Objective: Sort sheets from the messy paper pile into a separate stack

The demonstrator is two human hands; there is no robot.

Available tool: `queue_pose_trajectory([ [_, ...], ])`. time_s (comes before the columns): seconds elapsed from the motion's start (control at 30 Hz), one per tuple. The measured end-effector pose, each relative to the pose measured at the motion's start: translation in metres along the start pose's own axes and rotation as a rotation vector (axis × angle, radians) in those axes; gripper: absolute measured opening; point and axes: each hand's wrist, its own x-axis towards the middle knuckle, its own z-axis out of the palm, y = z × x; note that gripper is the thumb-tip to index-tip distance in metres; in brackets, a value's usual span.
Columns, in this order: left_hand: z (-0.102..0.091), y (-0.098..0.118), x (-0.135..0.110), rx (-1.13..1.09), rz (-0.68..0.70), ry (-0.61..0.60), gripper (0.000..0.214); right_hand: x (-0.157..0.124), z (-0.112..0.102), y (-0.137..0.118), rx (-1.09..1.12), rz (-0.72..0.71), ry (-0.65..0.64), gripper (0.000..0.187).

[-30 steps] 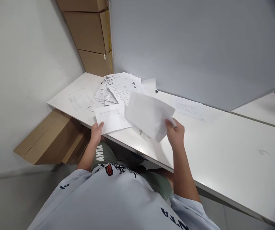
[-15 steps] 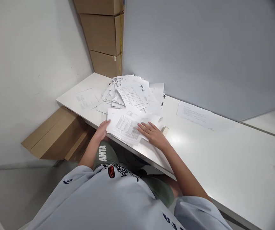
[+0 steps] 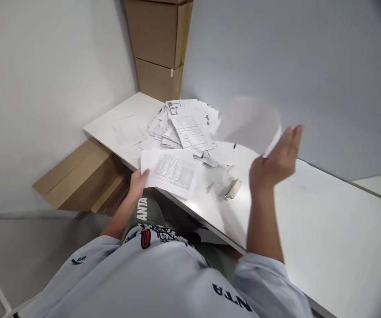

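My left hand (image 3: 139, 182) pinches the near-left corner of a printed sheet with a table on it (image 3: 172, 172), which lies at the front edge of the white desk (image 3: 326, 221). My right hand (image 3: 275, 161) is raised above the desk and grips a blank-looking white sheet (image 3: 248, 123), blurred by motion. A small metal stapler (image 3: 232, 190) lies on the desk just left of my right wrist. A loose heap of printed papers (image 3: 187, 123) sits behind the printed sheet.
A single sheet (image 3: 127, 130) lies at the desk's far left corner, and another sheet (image 3: 305, 179) lies behind my right hand. Cardboard boxes (image 3: 159, 44) are stacked in the corner. A flat carton (image 3: 81, 179) leans below the desk. A grey partition (image 3: 293, 66) backs the desk.
My right hand has left the printed sheet and risen to the right with a white sheet in it. The stapler now shows. My left hand has stayed on the printed sheet.
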Motion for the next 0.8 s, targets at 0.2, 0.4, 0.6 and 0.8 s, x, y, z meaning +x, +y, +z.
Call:
queue_pose_trajectory([
  [0.2,0.003,0.001,-0.001,-0.124,-0.201,-0.055,0.038,0.006,0.093,-0.051,0.206,-0.382,-0.685,0.069],
  [0.4,-0.007,0.009,0.000,0.069,-0.065,-0.289,0.057,-0.008,0.139,-0.031,0.078,-0.321,-1.090,0.064],
  [0.6,0.000,0.015,0.001,0.240,0.264,-0.464,0.048,-0.046,0.054,-0.008,0.152,0.062,-0.888,0.063],
  [0.8,0.040,0.019,0.003,0.121,0.366,-0.585,0.057,-0.096,-0.009,-0.021,0.615,0.762,-0.838,0.057],
])
